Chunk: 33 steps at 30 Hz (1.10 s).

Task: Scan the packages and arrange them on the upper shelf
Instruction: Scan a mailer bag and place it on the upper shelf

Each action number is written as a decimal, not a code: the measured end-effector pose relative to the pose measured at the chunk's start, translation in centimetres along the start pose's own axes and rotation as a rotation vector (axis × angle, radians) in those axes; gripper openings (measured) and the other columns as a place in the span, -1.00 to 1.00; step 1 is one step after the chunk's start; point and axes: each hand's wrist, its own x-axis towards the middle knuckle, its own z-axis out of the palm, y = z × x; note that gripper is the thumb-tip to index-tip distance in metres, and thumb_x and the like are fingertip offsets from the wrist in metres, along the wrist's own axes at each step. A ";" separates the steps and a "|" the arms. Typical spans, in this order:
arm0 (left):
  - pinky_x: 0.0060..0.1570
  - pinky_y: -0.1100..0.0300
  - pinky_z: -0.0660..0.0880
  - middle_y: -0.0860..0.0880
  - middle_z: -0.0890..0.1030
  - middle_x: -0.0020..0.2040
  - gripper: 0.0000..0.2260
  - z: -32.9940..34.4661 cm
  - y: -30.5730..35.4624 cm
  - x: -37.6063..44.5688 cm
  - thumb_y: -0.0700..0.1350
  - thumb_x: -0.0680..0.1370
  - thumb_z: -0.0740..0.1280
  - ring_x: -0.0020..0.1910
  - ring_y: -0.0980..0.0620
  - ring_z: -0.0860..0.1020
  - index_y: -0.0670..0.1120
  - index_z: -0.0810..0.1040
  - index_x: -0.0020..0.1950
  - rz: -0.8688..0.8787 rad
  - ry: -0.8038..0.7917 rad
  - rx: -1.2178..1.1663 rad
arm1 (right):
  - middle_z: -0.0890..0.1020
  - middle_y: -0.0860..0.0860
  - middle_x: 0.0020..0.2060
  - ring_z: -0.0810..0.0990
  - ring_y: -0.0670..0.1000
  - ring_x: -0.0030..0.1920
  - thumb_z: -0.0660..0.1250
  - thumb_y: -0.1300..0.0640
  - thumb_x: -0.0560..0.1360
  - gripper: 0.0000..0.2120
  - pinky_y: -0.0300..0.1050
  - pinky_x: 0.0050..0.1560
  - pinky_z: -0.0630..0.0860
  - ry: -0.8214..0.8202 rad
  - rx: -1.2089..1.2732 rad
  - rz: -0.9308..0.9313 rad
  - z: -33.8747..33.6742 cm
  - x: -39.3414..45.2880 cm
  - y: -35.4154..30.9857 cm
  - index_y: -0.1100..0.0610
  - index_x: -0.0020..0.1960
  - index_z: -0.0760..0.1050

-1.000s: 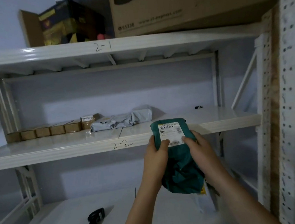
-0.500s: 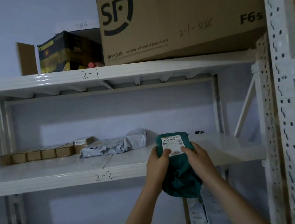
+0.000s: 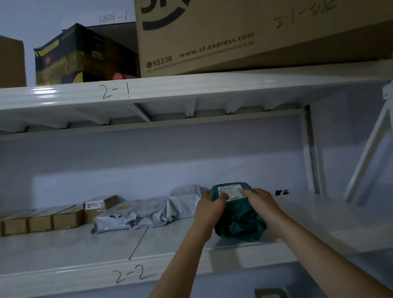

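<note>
Now both hands grasp the green bag from either side, the left hand and the right hand each with a thumb laid over the white label at its top. The bag is dark teal plastic, soft and crumpled, bulging at the bottom and creased all over. Its label carries small dark print, too blurred to read. The bag's lower end rests on the shelf marked "2-2", right of the dark line across the board, while its top leans back toward the wall.

Just left of it lies a grey bag, wrinkled and flat on the same board; whether the two touch is hidden by the left hand. Further left stands a row of brown boxes. Above, the shelf marked "2-1" bears a big carton printed with "sf-express.com" and a dark box beside it.
</note>
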 end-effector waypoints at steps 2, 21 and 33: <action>0.00 0.24 0.41 0.04 0.49 0.16 -0.76 -0.2 -0.4 1.6 -0.02 0.59 0.27 0.05 0.05 0.48 0.01 0.37 0.23 0.009 -0.058 0.080 | 0.66 0.10 -0.08 0.67 0.09 -0.11 0.30 0.02 0.59 -0.75 -0.16 -0.23 0.55 -0.009 0.013 0.034 0.1 1.7 0.4 0.16 0.16 0.54; 0.36 -0.25 0.19 -0.16 0.29 0.44 -0.30 -2.5 -2.3 8.0 0.31 0.45 0.34 0.44 -0.23 0.17 0.06 0.25 0.50 0.219 -0.078 1.237 | 0.49 -0.12 0.27 0.46 -0.08 0.30 0.49 0.09 0.50 -0.47 -0.30 0.29 0.38 -0.727 -0.777 -0.171 -1.5 8.8 0.9 -0.07 0.36 0.31; 0.40 -0.38 -0.01 -0.13 0.18 0.53 -0.07 -2.6 -2.8 16.3 0.37 0.37 0.38 0.50 -0.22 0.11 0.03 0.04 0.58 0.117 -0.106 1.481 | 0.50 -0.04 0.17 0.48 -0.04 0.22 0.46 0.02 0.53 -0.48 -0.27 0.24 0.41 -0.684 -0.767 -0.011 1.7 16.2 1.4 0.05 0.41 0.37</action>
